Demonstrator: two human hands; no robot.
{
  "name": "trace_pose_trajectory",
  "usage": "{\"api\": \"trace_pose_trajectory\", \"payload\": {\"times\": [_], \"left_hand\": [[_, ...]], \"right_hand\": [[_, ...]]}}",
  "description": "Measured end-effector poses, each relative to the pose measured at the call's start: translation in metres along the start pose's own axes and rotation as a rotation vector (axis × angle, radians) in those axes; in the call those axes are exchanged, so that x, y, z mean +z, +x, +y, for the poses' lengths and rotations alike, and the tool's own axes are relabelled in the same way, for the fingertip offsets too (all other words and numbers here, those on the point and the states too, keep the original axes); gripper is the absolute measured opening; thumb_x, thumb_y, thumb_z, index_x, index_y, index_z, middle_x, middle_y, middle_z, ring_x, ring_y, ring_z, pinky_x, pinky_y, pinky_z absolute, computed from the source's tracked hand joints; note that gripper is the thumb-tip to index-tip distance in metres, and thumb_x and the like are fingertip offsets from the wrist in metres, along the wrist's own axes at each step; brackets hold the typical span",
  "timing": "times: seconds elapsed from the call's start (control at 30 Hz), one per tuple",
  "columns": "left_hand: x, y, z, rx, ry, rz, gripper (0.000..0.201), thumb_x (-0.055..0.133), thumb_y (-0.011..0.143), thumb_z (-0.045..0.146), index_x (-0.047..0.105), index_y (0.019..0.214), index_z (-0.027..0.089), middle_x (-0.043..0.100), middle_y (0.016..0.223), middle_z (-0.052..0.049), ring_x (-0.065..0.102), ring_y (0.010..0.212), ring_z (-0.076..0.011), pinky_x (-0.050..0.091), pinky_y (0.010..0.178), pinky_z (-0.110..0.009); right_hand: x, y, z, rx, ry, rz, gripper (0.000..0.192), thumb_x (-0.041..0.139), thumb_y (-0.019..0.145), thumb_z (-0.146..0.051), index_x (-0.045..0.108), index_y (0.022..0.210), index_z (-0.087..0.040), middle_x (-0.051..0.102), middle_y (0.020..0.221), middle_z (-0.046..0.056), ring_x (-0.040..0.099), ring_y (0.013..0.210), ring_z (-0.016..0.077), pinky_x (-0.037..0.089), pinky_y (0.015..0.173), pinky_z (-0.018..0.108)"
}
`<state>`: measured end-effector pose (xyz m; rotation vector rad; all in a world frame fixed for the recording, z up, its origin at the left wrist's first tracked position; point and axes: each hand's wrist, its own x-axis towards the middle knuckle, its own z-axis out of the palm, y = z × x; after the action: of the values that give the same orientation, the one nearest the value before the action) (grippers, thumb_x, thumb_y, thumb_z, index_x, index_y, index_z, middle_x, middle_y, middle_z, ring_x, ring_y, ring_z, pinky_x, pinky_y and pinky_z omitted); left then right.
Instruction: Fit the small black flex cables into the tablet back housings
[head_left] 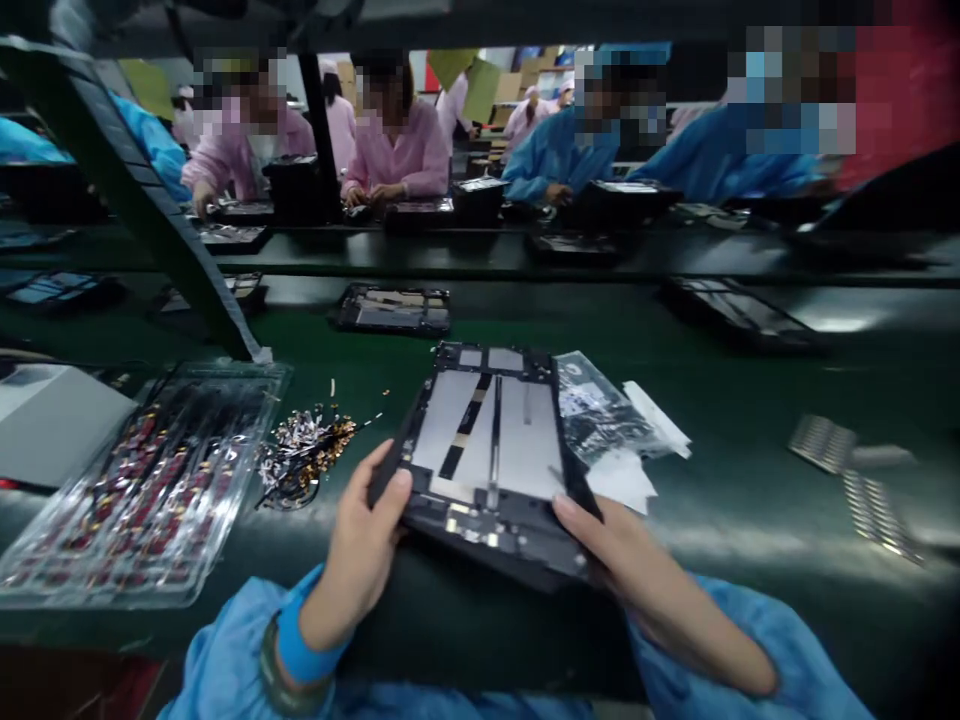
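Observation:
An opened tablet (pixel 525 425) is held between my two hands above the green bench, its inner side facing up. Two silvery battery panels, a dark ribbon cable and a circuit board along the near edge show inside it. My left hand (pixel 367 535) grips its left near corner, thumb on top and fingers beneath. My right hand (pixel 615 540) grips the right near corner the same way. A black tray or holder seems to lie under the tablet, but I cannot tell exactly. Left of my left hand lies a pile of small flex cables (pixel 304 450).
A clear plastic tray (pixel 262 385) of small parts stands at left beside a grey box (pixel 56 420). Plastic bags (pixel 600 405) and metal strips (pixel 821 443) lie to the right. More opened tablets (pixel 394 308) rest farther back. A slanted post (pixel 172 220) rises at left; co-workers sit opposite.

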<state>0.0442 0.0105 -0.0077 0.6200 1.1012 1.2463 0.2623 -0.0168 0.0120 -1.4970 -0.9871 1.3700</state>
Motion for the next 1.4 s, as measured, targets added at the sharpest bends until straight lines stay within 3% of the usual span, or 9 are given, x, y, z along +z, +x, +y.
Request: {"api": "trace_pose_trajectory", "payload": {"times": [0.1,0.2,0.33,0.5,0.6,0.73,0.87,1.0,1.4], "left_hand": [[-0.021,0.006,0.02,-0.055,0.085,-0.059,0.062,0.083,0.059,0.036,0.063,0.116,0.018,0.069,0.109,-0.009,0.066,0.096,-0.0226,0.054,0.079,-0.024],[-0.044,0.016,0.041,-0.195,0.224,-0.19,0.057,0.082,0.059,0.035,0.066,0.112,0.02,0.072,0.101,-0.008,0.068,0.088,-0.0224,0.055,0.075,-0.024],[-0.053,0.025,0.05,-0.286,0.572,-0.357,0.05,0.078,0.062,0.041,0.069,0.106,0.019,0.071,0.103,-0.01,0.068,0.089,-0.0265,0.055,0.076,-0.029],[-0.045,0.04,0.039,0.017,1.0,-0.38,0.051,0.064,0.071,0.056,0.065,0.109,0.023,0.068,0.11,-0.009,0.065,0.095,-0.0292,0.055,0.078,-0.036],[-0.041,0.05,0.031,0.312,1.267,-0.36,0.048,0.057,0.075,0.058,0.066,0.106,0.022,0.065,0.113,-0.01,0.061,0.105,-0.0301,0.049,0.092,-0.043],[-0.03,0.055,0.022,0.609,1.439,-0.379,0.046,0.052,0.079,0.055,0.064,0.111,0.023,0.058,0.126,-0.011,0.045,0.126,-0.0321,0.034,0.107,-0.052],[-0.016,0.053,0.017,0.502,1.403,-0.455,0.049,0.051,0.082,0.054,0.058,0.119,0.022,0.063,0.118,-0.011,0.058,0.111,-0.0278,0.047,0.096,-0.044],[-0.012,0.054,0.013,0.446,1.311,-0.384,0.052,0.052,0.082,0.054,0.055,0.12,0.019,0.067,0.104,-0.009,0.064,0.094,-0.0234,0.051,0.087,-0.037],[-0.017,0.053,0.01,0.452,1.342,-0.381,0.042,0.051,0.083,0.053,0.062,0.111,0.023,0.07,0.099,-0.006,0.064,0.094,-0.0232,0.05,0.085,-0.034]], "right_hand": [[-0.039,0.001,0.017,-0.15,0.057,0.242,0.043,0.068,0.069,-0.06,0.065,0.063,-0.017,0.038,0.039,-0.004,0.031,0.039,0.0073,0.031,0.038,0.021],[-0.09,0.004,0.025,-0.292,0.199,0.527,0.045,0.068,0.063,-0.064,0.062,0.062,-0.02,0.057,0.058,0.001,0.045,0.049,0.0091,0.04,0.043,0.021],[-0.129,0.008,0.037,-0.265,0.227,0.612,0.058,0.062,0.058,-0.078,0.056,0.062,-0.02,0.056,0.053,0.001,0.045,0.039,0.0103,0.036,0.033,0.023],[-0.132,0.019,0.051,-0.274,0.189,0.592,0.041,0.077,0.061,-0.057,0.062,0.076,-0.022,0.067,0.075,0.003,0.066,0.067,0.0163,0.058,0.064,0.028],[-0.135,0.028,0.054,-0.295,0.13,0.552,0.039,0.08,0.061,-0.048,0.067,0.086,-0.021,0.07,0.088,0.005,0.068,0.087,0.0204,0.057,0.082,0.033],[-0.139,0.043,0.057,-0.33,0.029,0.509,0.037,0.078,0.065,-0.046,0.068,0.091,-0.021,0.07,0.093,0.005,0.067,0.087,0.0212,0.053,0.089,0.041],[-0.14,0.061,0.061,-0.388,-0.056,0.527,0.036,0.077,0.065,-0.046,0.063,0.087,-0.021,0.066,0.084,0.002,0.064,0.077,0.0185,0.052,0.083,0.04],[-0.141,0.071,0.064,-0.415,-0.118,0.535,0.035,0.074,0.067,-0.047,0.059,0.085,-0.02,0.063,0.077,0.001,0.062,0.073,0.0179,0.051,0.076,0.037],[-0.139,0.072,0.065,-0.431,-0.212,0.511,0.028,0.072,0.068,-0.045,0.061,0.079,-0.021,0.061,0.081,0.002,0.058,0.077,0.0188,0.048,0.08,0.038]]}}
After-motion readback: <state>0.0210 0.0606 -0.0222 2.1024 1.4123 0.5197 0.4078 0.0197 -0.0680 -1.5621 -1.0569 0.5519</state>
